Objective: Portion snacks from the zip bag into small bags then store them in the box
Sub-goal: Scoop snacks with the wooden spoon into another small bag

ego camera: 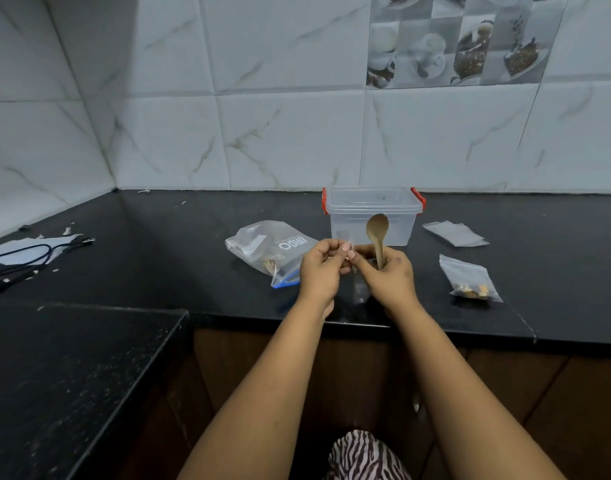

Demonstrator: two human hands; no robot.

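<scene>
A large clear zip bag (267,249) with a blue seal lies on the black counter, with a few snacks inside. Both hands pinch the top of a small clear bag (359,285) that hangs between them. My left hand (319,271) grips its left edge. My right hand (389,275) grips the other edge and also holds a wooden spoon (378,233) upright. Behind them stands a clear plastic box (373,214) with red latches and its lid on. A small bag with snacks (470,280) lies to the right.
A stack of flat small bags (455,233) lies at the right rear. Black cables (23,259) and a white sheet sit at the far left. The counter's front edge (435,332) runs just under my wrists. A tiled wall backs the counter.
</scene>
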